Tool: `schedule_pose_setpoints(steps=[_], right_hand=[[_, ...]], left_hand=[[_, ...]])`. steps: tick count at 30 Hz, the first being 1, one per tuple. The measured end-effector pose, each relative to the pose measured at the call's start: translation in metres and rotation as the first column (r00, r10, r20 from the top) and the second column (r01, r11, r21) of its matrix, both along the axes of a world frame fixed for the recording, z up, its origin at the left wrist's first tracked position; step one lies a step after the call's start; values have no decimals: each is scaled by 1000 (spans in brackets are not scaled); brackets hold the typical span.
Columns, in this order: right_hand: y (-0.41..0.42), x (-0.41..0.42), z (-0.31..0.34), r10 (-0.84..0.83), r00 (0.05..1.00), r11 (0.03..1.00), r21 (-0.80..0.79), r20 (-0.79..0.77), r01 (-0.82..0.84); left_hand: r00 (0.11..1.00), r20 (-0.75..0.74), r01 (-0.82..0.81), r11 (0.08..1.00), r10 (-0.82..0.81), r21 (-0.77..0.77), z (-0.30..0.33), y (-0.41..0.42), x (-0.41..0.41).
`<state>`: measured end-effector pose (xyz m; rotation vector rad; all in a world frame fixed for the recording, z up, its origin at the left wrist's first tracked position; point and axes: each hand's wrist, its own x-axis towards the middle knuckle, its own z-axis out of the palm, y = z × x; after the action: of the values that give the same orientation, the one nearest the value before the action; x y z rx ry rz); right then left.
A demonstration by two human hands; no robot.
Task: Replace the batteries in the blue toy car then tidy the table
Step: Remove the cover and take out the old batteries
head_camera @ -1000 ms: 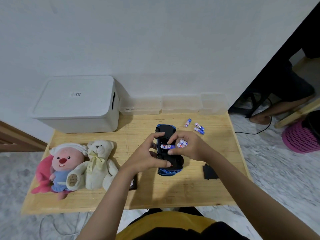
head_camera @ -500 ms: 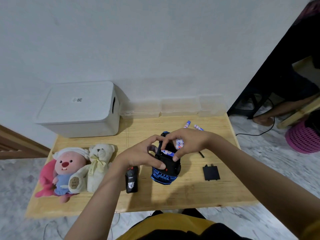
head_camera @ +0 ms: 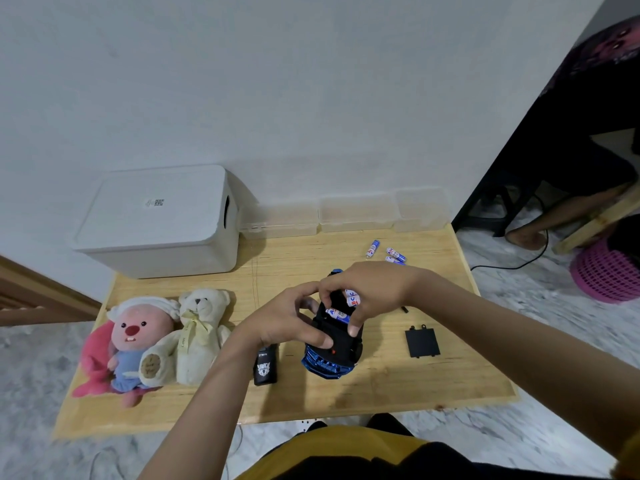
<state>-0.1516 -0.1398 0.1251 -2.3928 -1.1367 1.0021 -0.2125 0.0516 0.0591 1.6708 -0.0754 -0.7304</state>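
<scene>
While bracing the upturned blue toy car (head_camera: 332, 344) above the bench (head_camera: 381, 386) with left hand (head_camera: 287, 323) closed around its underside, pressing 1 battery (head_camera: 338, 316) into the open bay, right hand (head_camera: 367, 292) pinching spare cells; battery cover (head_camera: 422, 341) lying aside.

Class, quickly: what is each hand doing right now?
Left hand: gripping the car.
Right hand: holding batteries over the car.
</scene>
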Motion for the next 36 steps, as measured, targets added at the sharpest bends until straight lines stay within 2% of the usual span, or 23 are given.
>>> schedule_pose_setpoints(steps=[6,9,11,13,15,16,18,20,23,25,28,36], right_hand=[[-2,-5,-6,-32,997,999,9,72,31],[-7,-5,-15,-165,983,974,168,83,150],[-11,-7,-20,-293,955,919,290,50,267],[-15,-12,-24,-435,899,808,417,-57,417],[-17,-17,-29,-575,782,600,525,-241,603],[-18,-19,-33,-637,694,472,542,-335,695],[-21,-21,-43,-706,470,225,461,-530,859],[-23,-24,-53,-647,239,58,266,-724,962],[-25,-33,-64,-437,-20,-55,4,-899,998],[-26,-37,-68,-288,-133,-92,-111,-948,990],[-27,-38,-70,-207,-201,-103,-183,-957,978],[-31,-26,-72,-149,-181,-113,-166,-972,980]], left_hand=[[1000,-13,-15,1000,15,-7,-4,1,-5],[997,-26,-73,996,72,-46,-2,0,-5],[995,-31,-101,992,99,-76,-2,-1,-5],[993,-12,-117,991,116,-60,-6,-2,-5],[989,13,-146,989,146,-16,-12,-4,-6],[986,23,-163,987,163,7,-15,-5,-7],[979,33,-201,979,200,35,-24,-10,-10],[974,30,-224,973,223,56,-32,-18,-12],[971,29,-238,968,237,79,-44,-29,-11],[970,42,-241,966,238,92,-50,-34,-9],[979,26,-204,971,203,121,-57,-37,-5],[995,18,-99,941,99,323,-62,-40,6]])
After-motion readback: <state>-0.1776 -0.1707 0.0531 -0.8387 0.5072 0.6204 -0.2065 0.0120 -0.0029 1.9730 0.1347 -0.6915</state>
